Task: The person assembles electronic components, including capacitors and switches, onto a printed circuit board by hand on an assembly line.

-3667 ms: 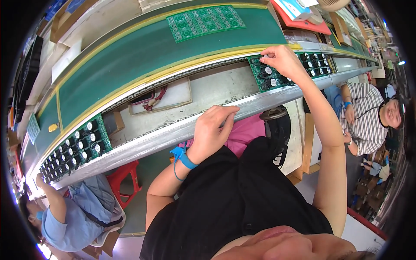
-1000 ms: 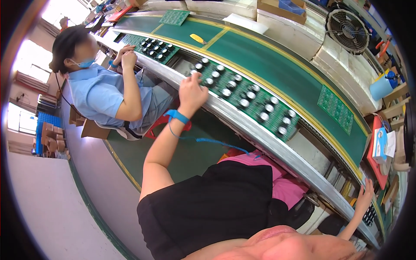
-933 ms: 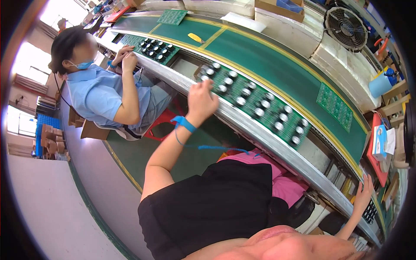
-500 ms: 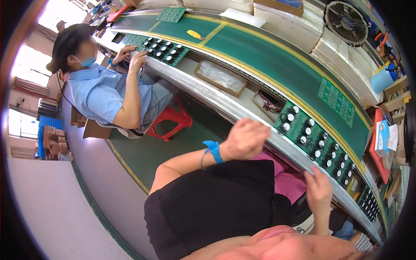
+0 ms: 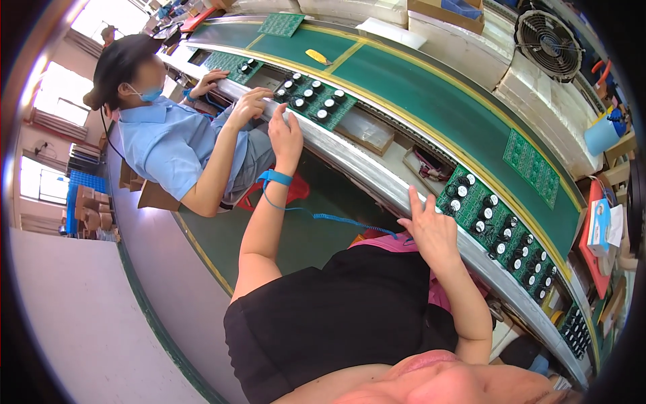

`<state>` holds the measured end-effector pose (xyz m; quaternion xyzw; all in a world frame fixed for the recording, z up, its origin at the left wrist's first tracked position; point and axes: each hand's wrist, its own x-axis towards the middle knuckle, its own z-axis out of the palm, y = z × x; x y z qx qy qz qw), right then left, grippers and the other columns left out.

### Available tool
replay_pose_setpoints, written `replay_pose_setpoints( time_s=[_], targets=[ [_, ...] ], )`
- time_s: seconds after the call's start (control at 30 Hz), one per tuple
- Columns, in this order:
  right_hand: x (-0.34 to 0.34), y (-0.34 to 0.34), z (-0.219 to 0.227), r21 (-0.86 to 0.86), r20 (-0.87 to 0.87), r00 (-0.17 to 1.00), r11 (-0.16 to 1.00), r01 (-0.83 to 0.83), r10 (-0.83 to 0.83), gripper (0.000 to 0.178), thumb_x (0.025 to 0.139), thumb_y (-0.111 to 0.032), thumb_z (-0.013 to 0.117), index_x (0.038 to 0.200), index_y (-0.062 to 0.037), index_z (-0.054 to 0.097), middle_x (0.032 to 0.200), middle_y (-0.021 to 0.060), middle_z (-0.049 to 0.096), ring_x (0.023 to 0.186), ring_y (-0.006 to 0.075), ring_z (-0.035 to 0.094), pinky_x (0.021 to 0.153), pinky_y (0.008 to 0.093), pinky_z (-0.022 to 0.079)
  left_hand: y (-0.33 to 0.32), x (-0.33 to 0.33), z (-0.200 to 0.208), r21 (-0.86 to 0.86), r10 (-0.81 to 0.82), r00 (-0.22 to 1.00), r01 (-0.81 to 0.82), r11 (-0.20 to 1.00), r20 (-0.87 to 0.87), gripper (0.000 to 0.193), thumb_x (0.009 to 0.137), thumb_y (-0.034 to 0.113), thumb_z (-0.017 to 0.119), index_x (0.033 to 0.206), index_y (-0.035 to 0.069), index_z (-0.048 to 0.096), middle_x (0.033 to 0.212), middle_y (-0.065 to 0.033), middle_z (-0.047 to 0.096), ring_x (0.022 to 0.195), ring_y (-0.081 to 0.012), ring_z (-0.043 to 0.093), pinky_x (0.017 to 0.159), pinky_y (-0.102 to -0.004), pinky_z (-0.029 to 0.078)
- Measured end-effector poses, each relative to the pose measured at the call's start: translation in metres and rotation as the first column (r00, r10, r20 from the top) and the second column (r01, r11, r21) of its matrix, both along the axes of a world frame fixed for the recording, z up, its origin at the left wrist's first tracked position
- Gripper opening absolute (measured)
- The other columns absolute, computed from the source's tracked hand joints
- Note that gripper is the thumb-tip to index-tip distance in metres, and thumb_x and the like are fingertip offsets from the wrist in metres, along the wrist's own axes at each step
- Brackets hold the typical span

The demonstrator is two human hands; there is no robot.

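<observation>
The right hand (image 5: 434, 232) is nearest to the long loaded circuit board (image 5: 499, 232), which lies to the right of its fingers, with the board's left end just beside them and its long axis running along the silver rail (image 5: 367, 176), from upper left down to lower right. The left hand (image 5: 286, 140) is nearer to the shorter loaded board (image 5: 314, 101), which lies up and to the right of its fingertips, across the same rail; whether they touch its corner cannot be told. Both hands have their fingers loosely spread, and neither shows anything in its hold. Counted along the rail, four boards carry round-topped black parts: these two, one partly filled board (image 5: 235, 66) in front of the co-worker (image 5: 161, 131), and one crowded board (image 5: 575, 330) at the lower right. The shorter one bears about nine such parts; the long one about eighteen, in slanting rows of three, though some merge. Two bare boards lie on the green surface (image 5: 431, 108), one far left (image 5: 281, 25) and one right (image 5: 531, 168), with one yellow cutter (image 5: 318, 56) between them. One blue band (image 5: 274, 178) circles the left wrist.
</observation>
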<state>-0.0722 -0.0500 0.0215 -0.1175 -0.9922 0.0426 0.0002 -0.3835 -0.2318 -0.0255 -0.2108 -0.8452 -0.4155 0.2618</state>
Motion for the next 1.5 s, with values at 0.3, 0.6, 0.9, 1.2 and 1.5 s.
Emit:
replay_pose_setpoints(
  time_s=[0.3, 0.6, 0.9, 1.2, 1.5],
  targets=[
    [0.034, 0.009, -0.012, 0.060, -0.067, 0.981, 0.981, 0.184, -0.180, 0.070, 0.082, -0.049, 0.060, 0.129, 0.0010, 0.045, 0.114, 0.0132, 0.059, 0.054, 0.0209, 0.064, 0.045, 0.0309, 0.051, -0.005, -0.056, -0.006, -0.088, 0.074, 0.997, -0.072, 0.994, 0.019, 0.035, 0.094, 0.029, 0.047, 0.114, 0.001, 0.053, 0.095, -0.0214, 0.065, 0.089, -0.0379, 0.061, 0.080, -0.0453, 0.045],
    [0.071, 0.023, -0.021, 0.021, -0.174, 0.937, 0.950, 0.312, -0.304, 0.071, 0.082, -0.051, 0.059, 0.128, 0.0017, 0.044, 0.103, 0.0125, 0.066, 0.055, 0.0257, 0.065, 0.047, 0.0350, 0.051, -0.057, -0.133, -0.029, -0.631, -0.146, 0.797, -0.335, 0.700, -0.586, 0.035, 0.090, 0.015, 0.046, 0.125, 0.013, 0.049, 0.109, -0.0125, 0.055, 0.097, -0.0333, 0.058, 0.078, -0.0399, 0.050],
    [0.105, 0.031, -0.021, 0.007, -0.207, 0.894, 0.914, 0.407, -0.397, 0.058, 0.085, -0.045, 0.058, 0.124, -0.0014, 0.051, 0.103, 0.0119, 0.064, 0.053, 0.0208, 0.064, 0.045, 0.0323, 0.050, 0.027, -0.007, 0.016, -0.007, -0.294, 0.907, 0.310, 0.951, 0.302, 0.050, 0.098, 0.044, 0.038, 0.108, -0.001, 0.056, 0.089, -0.0175, 0.067, 0.069, -0.0245, 0.064, 0.067, -0.0360, 0.046],
    [0.153, 0.008, -0.014, -0.152, -0.631, 0.746, 0.977, 0.149, -0.212, 0.033, 0.081, -0.024, 0.068, 0.107, -0.0052, 0.062, 0.104, 0.0088, 0.062, 0.068, 0.0188, 0.066, 0.056, 0.0288, 0.053, 0.084, 0.104, 0.020, 0.065, -0.577, 0.579, 0.671, 0.739, 0.576, 0.047, 0.100, 0.042, 0.033, 0.118, 0.005, 0.057, 0.084, -0.0108, 0.071, 0.080, -0.0094, 0.053, 0.088, -0.0265, 0.034],
    [0.203, 0.002, -0.020, -0.238, -0.648, 0.645, 0.912, 0.333, -0.405, 0.026, 0.079, -0.014, 0.067, 0.103, -0.0041, 0.065, 0.099, 0.0105, 0.065, 0.071, 0.0210, 0.066, 0.060, 0.0295, 0.054, 0.113, 0.156, 0.041, 0.039, -0.596, 0.500, 0.745, 0.666, 0.628, 0.045, 0.100, 0.037, 0.038, 0.120, 0.000, 0.055, 0.085, -0.0150, 0.070, 0.090, -0.0138, 0.058, 0.092, -0.0280, 0.036]
  ],
)
